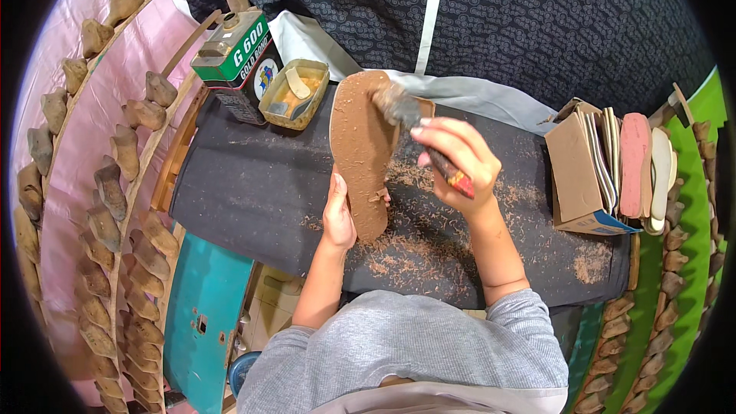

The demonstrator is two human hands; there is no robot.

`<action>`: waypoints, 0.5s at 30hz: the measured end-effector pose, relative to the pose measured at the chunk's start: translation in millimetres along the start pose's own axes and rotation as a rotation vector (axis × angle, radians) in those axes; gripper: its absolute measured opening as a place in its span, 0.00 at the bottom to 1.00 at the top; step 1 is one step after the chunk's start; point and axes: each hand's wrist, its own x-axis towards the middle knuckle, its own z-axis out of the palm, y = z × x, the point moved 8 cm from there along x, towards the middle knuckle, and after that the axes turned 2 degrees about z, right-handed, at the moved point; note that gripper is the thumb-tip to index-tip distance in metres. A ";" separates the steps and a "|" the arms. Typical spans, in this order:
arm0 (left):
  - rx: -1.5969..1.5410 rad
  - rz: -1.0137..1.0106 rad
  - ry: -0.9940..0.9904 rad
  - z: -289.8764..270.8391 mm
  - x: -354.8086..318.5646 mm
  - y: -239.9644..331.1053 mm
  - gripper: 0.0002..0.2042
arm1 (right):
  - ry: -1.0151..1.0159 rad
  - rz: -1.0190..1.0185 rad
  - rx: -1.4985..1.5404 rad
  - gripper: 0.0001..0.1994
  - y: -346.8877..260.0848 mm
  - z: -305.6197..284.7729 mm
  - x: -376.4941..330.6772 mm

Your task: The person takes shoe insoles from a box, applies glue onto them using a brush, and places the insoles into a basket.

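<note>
My left hand point(338, 213) grips a brown shoe sole point(359, 146) near its lower end and holds it up over the table. Its fingertips show at the far edge of the sole. Loose shavings cling to the sole's face. In my right hand point(460, 155), closed round the dark handle with a red and yellow end, is a brush point(438, 159). Its worn, clumpy bristles lie at the upper right part of the sole, slightly blurred. Behind the brush is a brown piece point(426, 109), mostly hidden, whose kind I cannot tell.
Brown shavings point(418, 241) litter the dark table cloth point(245, 176). At the back left stand a green and black metal can point(239, 61) and an open tub point(294, 119) of yellowish stuff with a spatula point(297, 84). A cardboard box point(579, 176) of soles stands right. Wooden shoe lasts point(111, 174) line racks.
</note>
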 end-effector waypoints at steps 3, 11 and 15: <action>-0.071 -0.027 0.038 -10.2 0.8 -1.4 0.23 | -0.173 -0.051 0.154 0.13 -8.9 6.6 -5.7; -0.085 -0.075 0.024 -5.0 -1.3 -3.2 0.31 | -0.038 0.028 -0.029 0.17 -0.9 1.4 8.2; -0.062 -0.046 0.054 -12.6 1.5 1.1 0.31 | -0.128 0.037 0.070 0.15 0.1 2.1 -2.0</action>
